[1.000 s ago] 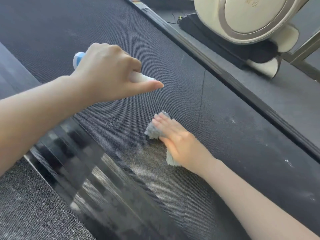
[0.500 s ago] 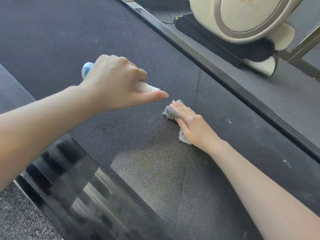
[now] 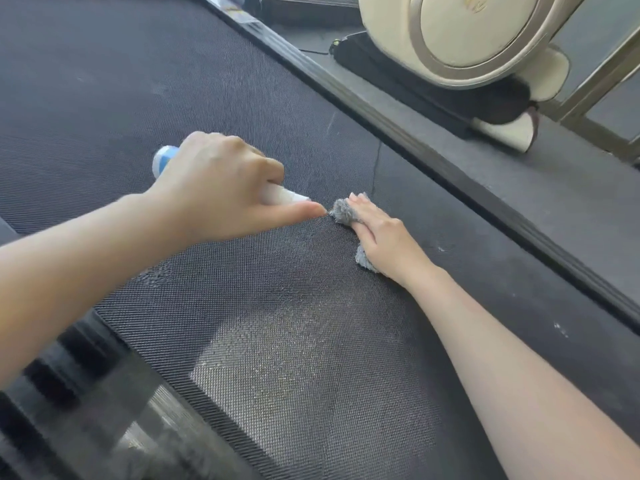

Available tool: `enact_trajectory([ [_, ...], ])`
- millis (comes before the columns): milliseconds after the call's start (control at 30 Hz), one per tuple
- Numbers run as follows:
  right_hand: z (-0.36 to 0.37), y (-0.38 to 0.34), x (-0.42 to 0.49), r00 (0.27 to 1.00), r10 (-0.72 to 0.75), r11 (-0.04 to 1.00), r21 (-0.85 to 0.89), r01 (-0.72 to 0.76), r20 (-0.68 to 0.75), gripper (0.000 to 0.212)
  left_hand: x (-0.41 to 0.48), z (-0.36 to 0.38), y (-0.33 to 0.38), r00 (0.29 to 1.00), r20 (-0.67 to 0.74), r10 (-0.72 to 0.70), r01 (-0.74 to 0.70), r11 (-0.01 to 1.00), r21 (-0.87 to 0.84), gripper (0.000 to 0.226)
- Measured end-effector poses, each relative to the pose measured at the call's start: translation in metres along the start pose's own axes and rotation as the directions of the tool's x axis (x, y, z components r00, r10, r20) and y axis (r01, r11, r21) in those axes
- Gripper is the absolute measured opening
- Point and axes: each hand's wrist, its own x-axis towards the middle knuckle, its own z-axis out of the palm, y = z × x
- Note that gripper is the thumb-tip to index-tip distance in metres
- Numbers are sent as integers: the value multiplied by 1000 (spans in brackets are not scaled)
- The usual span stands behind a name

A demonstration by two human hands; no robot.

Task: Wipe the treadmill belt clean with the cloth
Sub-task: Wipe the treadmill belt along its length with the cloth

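Note:
The dark textured treadmill belt (image 3: 145, 81) fills most of the view. My right hand (image 3: 384, 237) lies flat on a small grey fluffy cloth (image 3: 343, 211) and presses it onto the belt; cloth edges show at the fingertips and under the palm. My left hand (image 3: 221, 188) hovers above the belt just left of the cloth and grips a white bottle with a blue band (image 3: 162, 161), its nozzle end pointing toward the cloth. A shiny damp patch (image 3: 298, 368) lies nearer to me on the belt.
The grooved right side rail (image 3: 450, 174) runs diagonally beside the belt. Beyond it stands a cream and gold machine (image 3: 460, 36) on a dark floor mat. The glossy black left rail (image 3: 86, 393) lies at the lower left. White specks dot the belt's right edge.
My right hand has slid the cloth away from me up the belt, leaving a shiny damp patch behind. My left hand with the bottle has kept its place beside the cloth.

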Motion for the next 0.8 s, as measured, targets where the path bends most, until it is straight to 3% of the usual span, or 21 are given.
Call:
enact_trajectory([
  [467,-36,84,49,949,314,943,-103,-315,-25,45,18,35,7,1000,18,-21,21,1000,14,76],
  [800,-47,132,61,889,451,888,-62,-456,-80,46,31,45,32,999,20,40,-40,999,9,63],
])
